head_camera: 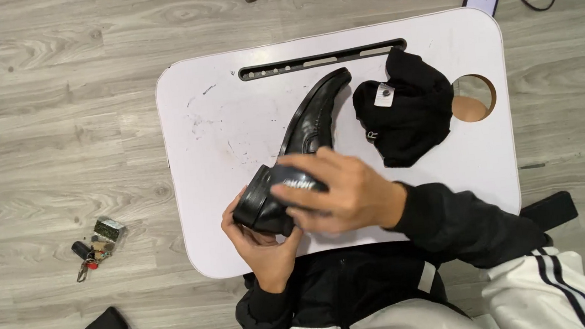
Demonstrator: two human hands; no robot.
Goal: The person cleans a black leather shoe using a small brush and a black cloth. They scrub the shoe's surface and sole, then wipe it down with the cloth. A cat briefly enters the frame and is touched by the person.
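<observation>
The black leather dress shoe (308, 141) lies across the middle of the white worktop (217, 122), its pointed toe aiming toward one o'clock and its heel toward seven o'clock, lifted off the surface. The leather is glossy, with a stitched seam along the vamp and a thick dark sole at the heel. The left hand (264, 242) cups the heel from below, its grip curled around the back of the shoe. The right hand (342, 192) lies over the shoe's opening, its grip closed on a small dark brush (298, 185) pressed against the leather. At two o'clock from the shoe, a crumpled black cloth (405, 111) rests on the worktop, just beside the toe.
</observation>
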